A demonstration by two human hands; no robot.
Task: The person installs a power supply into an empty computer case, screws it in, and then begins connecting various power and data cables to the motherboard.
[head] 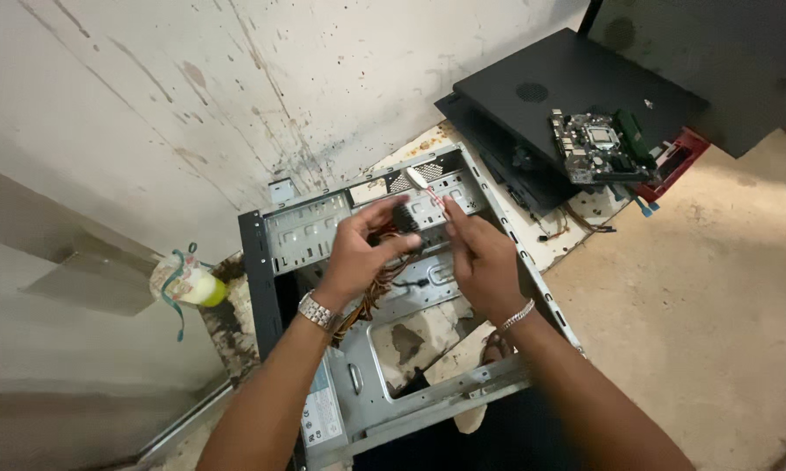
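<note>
An open grey metal computer case (323, 228) lies on its side in front of me. Above it, my left hand (362, 253) grips a black connector (403, 216) at the end of a bundle of orange and yellow wires (377, 292) that run down into the case. My right hand (480, 253) pinches thin red and white wires (430, 194) at the same connector. A metal watch is on my left wrist, a chain bracelet on my right.
A green motherboard (595, 144) rests on a black case panel (576, 87) at the upper right, next to a red object (679, 157). A white bottle wrapped in teal cord (184, 283) stands by the stained wall at left. Bare concrete floor (698, 288) spreads right.
</note>
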